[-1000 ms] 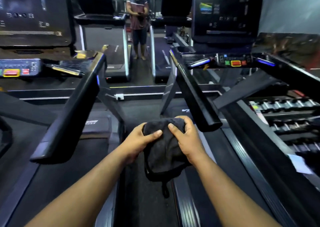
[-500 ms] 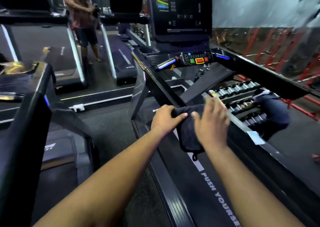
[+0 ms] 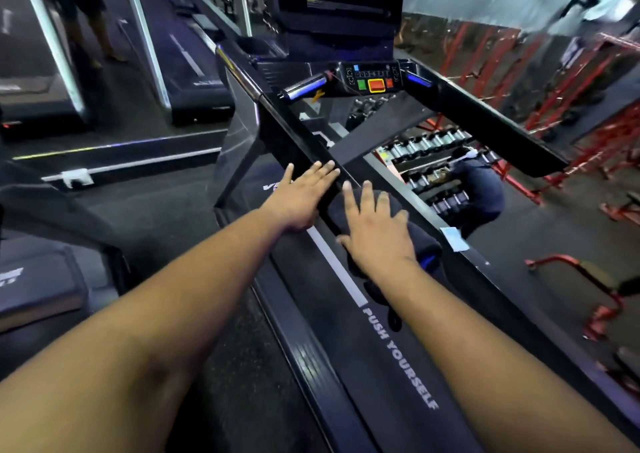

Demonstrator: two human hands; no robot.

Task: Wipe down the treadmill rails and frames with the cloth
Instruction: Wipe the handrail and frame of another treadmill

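Head view, frame centre. Left hand (image 3: 299, 198) lay flat, fingers extended and gripping nothing, on the near end of the treadmill's left handrail (image 3: 294, 134). Right hand (image 3: 375, 233) was spread palm-down over the dark cloth (image 3: 424, 245), fingers splayed, pressing rather than clenching it. Cloth sat bunched beneath palm and fingers, spilling out to the right of the hand, with a loop dangling below the wrist, over the belt (image 3: 346, 314).

Risk, as I judged it: with no real grip, the cloth could slide off and drop onto the belt once moved toward the rail.
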